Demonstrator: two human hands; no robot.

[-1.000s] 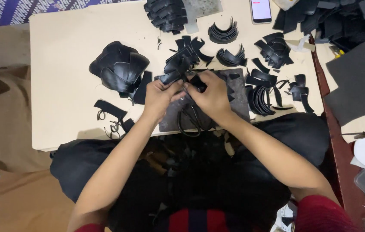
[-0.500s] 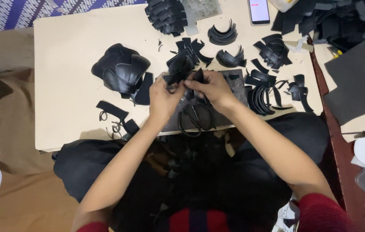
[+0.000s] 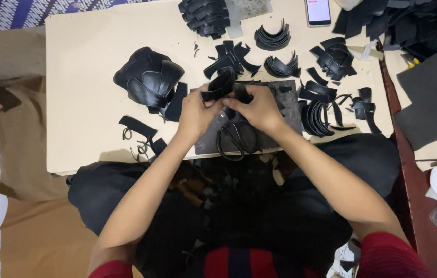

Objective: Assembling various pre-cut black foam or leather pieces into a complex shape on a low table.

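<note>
Black leather piece [image 3: 219,86] held over the grey cutting pad [image 3: 290,110], pinched by left hand [image 3: 195,114] and right hand [image 3: 259,109]; since a second ago both have shifted slightly left. Scissors [image 3: 236,138] apparently lie untouched beneath.

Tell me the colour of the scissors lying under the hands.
Black: the scissors, handles and all, lie on the dark grey mat. The head view shows it.

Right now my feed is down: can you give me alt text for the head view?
Seen from above, the left hand and right hand together pinch a black curved piece over a dark grey mat on a beige table. Black-handled scissors lie on the mat below the hands. Piles of black cut pieces and a phone surround them.
</note>
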